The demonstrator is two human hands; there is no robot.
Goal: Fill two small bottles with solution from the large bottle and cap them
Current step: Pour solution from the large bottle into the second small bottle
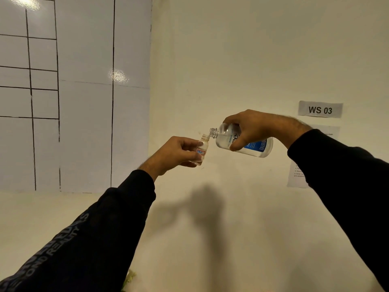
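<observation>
Head view: both arms reach forward in black sleeves, raised in front of a cream wall.

The left hand grips a small bottle, fingers and thumb curled round its body. The bottle is clear, uncapped, held nearly upright with its neck tipped slightly toward the right. A small red and white label shows on its side. How much liquid it holds cannot be told.

The right hand grips the large bottle from above, fingers wrapped over the top and the thumb pressed under its side. This bottle is clear with a blue and white label, uncapped, tilted close to horizontal with its threaded neck pointing left and slightly down. Its mouth sits just above and touching, or all but touching, the rim of the small bottle. Clear liquid lies along the lower side of the large bottle. No stream is plain between the 2 mouths.

The left sleeve carries grey lettering along the forearm. The right sleeve is plain.

On the wall to the left hangs a glossy white sheet ruled with black lines, with 2 light glares on it. To the right, a grey tag reads "WS 03", and below it a printed paper is partly hidden by the right arm. The arms' shadow falls on the wall beneath the hands.
</observation>
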